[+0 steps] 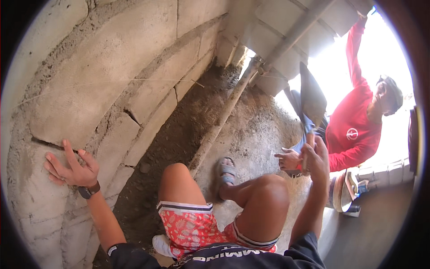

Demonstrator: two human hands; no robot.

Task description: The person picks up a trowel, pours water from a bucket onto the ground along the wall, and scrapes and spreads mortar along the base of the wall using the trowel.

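My left hand [74, 169] lies with its fingers spread against the block wall [107, 58], just beside a dark open gap in a mortar joint. A dark watch [89, 190] sits on that wrist. On the right, my right hand [317, 158] is wrapped round the wooden handle of a pointed trowel [313, 96], its blade upward. Mortar between the wall's grey blocks is rough and uneven. A thin string [148, 80] runs across the wall to a small nail [197, 83].
A co-worker in a red long-sleeved shirt [351, 130] sits at the right, one arm raised, the other hand near my trowel. A wooden pole [219, 123] slants from the floor to the far corner. Loose dark soil [179, 134] lies along the wall's foot. Bright light enters behind the co-worker.
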